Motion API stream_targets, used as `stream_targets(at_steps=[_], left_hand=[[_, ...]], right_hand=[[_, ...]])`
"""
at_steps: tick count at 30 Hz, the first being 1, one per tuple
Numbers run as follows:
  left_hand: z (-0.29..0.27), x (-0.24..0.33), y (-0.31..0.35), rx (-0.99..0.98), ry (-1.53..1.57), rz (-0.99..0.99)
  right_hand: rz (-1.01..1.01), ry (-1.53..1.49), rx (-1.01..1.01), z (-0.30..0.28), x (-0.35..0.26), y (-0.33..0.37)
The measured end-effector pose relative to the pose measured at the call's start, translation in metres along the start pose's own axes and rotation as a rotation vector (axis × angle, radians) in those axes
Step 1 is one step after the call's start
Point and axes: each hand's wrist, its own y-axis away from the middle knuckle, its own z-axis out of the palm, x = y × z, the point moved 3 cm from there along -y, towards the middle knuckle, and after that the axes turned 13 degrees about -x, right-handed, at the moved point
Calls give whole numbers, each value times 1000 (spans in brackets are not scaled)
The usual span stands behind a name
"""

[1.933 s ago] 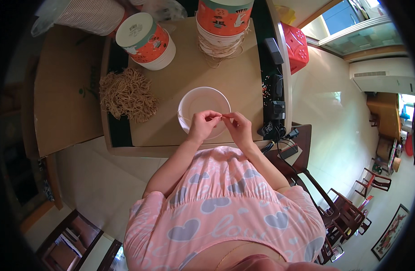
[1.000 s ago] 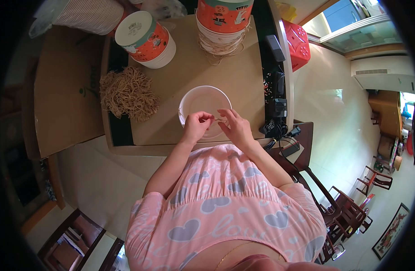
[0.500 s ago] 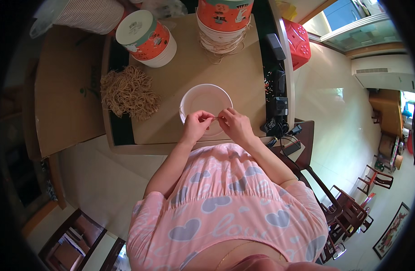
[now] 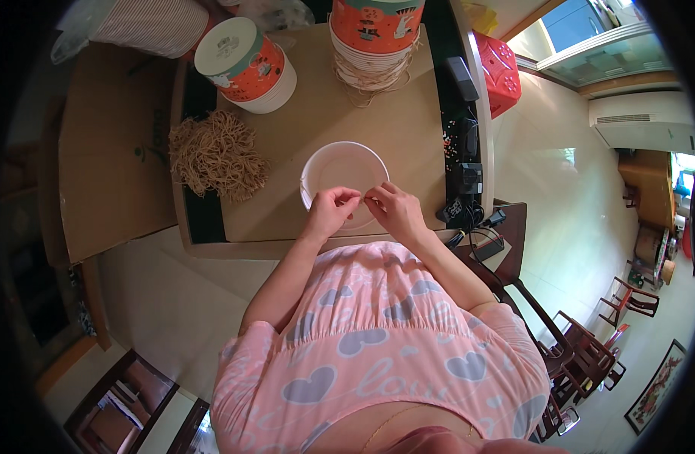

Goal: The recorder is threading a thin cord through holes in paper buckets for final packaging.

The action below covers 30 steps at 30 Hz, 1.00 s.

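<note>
Here, at the centre of the frame, both hands meet over the near rim of a white bowl (image 4: pixel 344 175) that sits on the tan worktop (image 4: pixel 393 113). The left hand (image 4: pixel 331 212) is curled, thumb and forefinger pressed together at its tip. The right hand (image 4: pixel 396 212) is curled the same way, its fingertips (image 4: pixel 371 198) pinching toward the left hand's. The 2 hands are just beside each other, nearly touching, and something very thin seems to be held between them; it is too small to tell what it is. The bowl looks empty inside, and the hands cover part of its lower edge.

To the left of the bowl, a loose heap of tan fibre strands (image 4: pixel 217 155) lies on the worktop, apart from the bowl. In the upper left stands an orange tub (image 4: pixel 245 64) with a white lid, tilted in the fisheye view. At the top centre is a second orange tub (image 4: pixel 376 26) resting on a stack of white bowls, with more strands tucked under it.

Along the right edge of the worktop runs a black strip with a remote (image 4: pixel 462 78) and tangled cables (image 4: pixel 472 216). A red stool (image 4: pixel 499 72) stands on the floor at the upper right. Dark wooden chairs (image 4: pixel 582 356) fill the lower right.
</note>
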Motion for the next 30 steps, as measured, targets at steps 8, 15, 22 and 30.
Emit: stream_targets(at_steps=[8,15,22,30], left_hand=[[2,4,0,35,-295,162],[-2,-4,-2,42,-276,135],[-1,0,1,-20,-179,78],[-2,-3,0,-34,-158,92]], right_hand=[[2,-35,8,-2,0,0],[0,-90,-12,-5,-9,0],[-11,-130,-14,0,-3,-1],[-27,-55,-49,-4,-5,1]])
